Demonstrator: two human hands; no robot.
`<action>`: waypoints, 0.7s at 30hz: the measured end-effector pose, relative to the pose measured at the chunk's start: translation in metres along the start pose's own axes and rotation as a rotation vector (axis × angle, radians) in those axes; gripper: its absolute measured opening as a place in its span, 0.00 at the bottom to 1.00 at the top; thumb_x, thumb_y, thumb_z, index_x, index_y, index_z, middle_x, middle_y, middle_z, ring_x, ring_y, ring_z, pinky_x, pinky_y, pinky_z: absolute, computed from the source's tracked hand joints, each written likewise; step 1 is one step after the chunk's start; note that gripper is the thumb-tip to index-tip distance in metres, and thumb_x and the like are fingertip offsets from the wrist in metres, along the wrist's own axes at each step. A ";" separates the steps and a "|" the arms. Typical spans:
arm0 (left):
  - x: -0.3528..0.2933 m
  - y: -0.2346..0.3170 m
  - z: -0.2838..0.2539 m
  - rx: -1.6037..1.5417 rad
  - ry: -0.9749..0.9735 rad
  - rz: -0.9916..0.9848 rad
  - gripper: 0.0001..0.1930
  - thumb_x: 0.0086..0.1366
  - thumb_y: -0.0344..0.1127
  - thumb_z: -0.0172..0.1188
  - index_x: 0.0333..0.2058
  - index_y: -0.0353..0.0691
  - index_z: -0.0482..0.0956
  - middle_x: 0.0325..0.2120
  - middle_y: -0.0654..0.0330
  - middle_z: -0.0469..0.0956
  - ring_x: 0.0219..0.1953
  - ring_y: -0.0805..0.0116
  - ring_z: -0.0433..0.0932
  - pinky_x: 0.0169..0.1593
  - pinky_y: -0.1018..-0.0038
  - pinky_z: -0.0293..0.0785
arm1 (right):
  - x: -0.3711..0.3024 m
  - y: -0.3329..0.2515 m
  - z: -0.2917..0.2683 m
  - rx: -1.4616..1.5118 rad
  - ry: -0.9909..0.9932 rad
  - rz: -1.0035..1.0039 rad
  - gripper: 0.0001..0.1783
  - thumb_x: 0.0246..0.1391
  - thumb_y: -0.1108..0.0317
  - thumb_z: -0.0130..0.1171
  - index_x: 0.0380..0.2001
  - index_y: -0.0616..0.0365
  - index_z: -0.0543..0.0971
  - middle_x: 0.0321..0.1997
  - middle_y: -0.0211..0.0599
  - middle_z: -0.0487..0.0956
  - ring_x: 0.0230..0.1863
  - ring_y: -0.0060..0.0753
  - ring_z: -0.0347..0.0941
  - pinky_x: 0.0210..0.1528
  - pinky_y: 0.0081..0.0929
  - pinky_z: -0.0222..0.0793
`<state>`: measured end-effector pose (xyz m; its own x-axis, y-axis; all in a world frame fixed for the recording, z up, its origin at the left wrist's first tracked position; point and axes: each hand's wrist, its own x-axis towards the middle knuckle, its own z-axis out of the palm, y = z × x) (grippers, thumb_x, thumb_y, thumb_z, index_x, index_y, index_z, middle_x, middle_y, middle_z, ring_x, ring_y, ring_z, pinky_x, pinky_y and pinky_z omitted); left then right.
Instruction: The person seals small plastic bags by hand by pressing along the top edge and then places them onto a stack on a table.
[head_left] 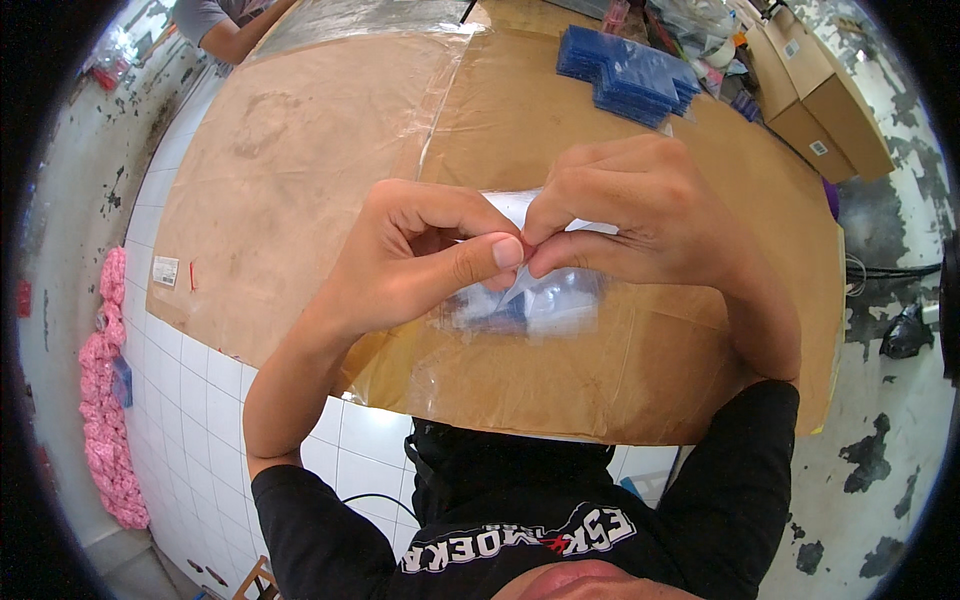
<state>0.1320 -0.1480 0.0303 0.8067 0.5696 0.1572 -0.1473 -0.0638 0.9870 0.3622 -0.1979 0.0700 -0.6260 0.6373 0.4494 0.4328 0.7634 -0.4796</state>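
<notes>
My left hand (415, 260) and my right hand (635, 210) meet over the middle of the cardboard-covered table. Both pinch with thumb and forefinger, fingertips touching, on a thin white sheet (512, 205) that shows behind and between the fingers. Most of the sheet is hidden by my hands, so I cannot tell whether it is paper or film. Just under it, clear plastic sleeves (565, 308) with white and bluish patches lie flat on the table.
Stacked blue-edged clear plastic packets (630, 75) lie at the far right. Beside them stand a cardboard box (815, 95) and a heap of plastic bags (695, 25). Another person's arm (240, 38) rests at the far left edge. Pink bundles (108, 420) lie on the tiled floor.
</notes>
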 end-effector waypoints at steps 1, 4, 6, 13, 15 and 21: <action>0.000 -0.001 0.000 0.003 0.000 0.013 0.07 0.64 0.30 0.64 0.33 0.30 0.84 0.26 0.59 0.82 0.29 0.78 0.77 0.33 0.81 0.73 | 0.000 0.000 0.000 0.002 -0.001 -0.004 0.10 0.47 0.65 0.69 0.31 0.55 0.80 0.27 0.39 0.80 0.29 0.44 0.78 0.31 0.36 0.71; 0.002 0.000 0.000 -0.007 -0.004 -0.008 0.07 0.65 0.30 0.64 0.33 0.31 0.84 0.26 0.59 0.82 0.29 0.78 0.78 0.33 0.82 0.73 | 0.001 0.000 0.000 -0.005 0.001 -0.031 0.10 0.47 0.65 0.69 0.32 0.55 0.79 0.26 0.40 0.79 0.29 0.45 0.78 0.31 0.37 0.70; 0.002 0.000 -0.001 -0.007 -0.002 -0.012 0.06 0.64 0.29 0.63 0.33 0.31 0.84 0.26 0.59 0.82 0.29 0.78 0.78 0.34 0.82 0.73 | 0.001 0.000 0.000 -0.019 0.009 -0.045 0.11 0.46 0.65 0.69 0.32 0.56 0.79 0.26 0.40 0.79 0.29 0.46 0.77 0.31 0.37 0.70; -0.001 -0.009 0.007 0.164 0.163 0.110 0.05 0.63 0.26 0.61 0.31 0.31 0.83 0.26 0.60 0.82 0.29 0.79 0.78 0.30 0.83 0.74 | -0.001 0.005 0.006 -0.164 0.040 -0.048 0.12 0.46 0.65 0.68 0.32 0.57 0.77 0.27 0.41 0.78 0.30 0.48 0.76 0.31 0.39 0.71; 0.000 -0.009 0.008 0.244 0.196 0.149 0.05 0.63 0.26 0.60 0.30 0.31 0.82 0.26 0.60 0.82 0.28 0.80 0.78 0.29 0.84 0.73 | -0.001 0.005 0.009 -0.228 0.067 -0.057 0.12 0.46 0.65 0.67 0.32 0.56 0.77 0.28 0.41 0.79 0.30 0.47 0.77 0.31 0.39 0.71; 0.002 -0.008 0.008 0.057 0.263 0.010 0.05 0.64 0.26 0.57 0.31 0.31 0.78 0.28 0.62 0.80 0.31 0.82 0.76 0.33 0.84 0.72 | 0.005 0.007 0.022 -0.293 0.241 -0.159 0.09 0.40 0.75 0.71 0.28 0.57 0.81 0.28 0.34 0.80 0.29 0.36 0.77 0.29 0.29 0.72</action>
<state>0.1392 -0.1534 0.0227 0.6279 0.7615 0.1608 -0.1165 -0.1123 0.9868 0.3482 -0.1914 0.0525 -0.5454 0.4885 0.6811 0.5311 0.8301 -0.1701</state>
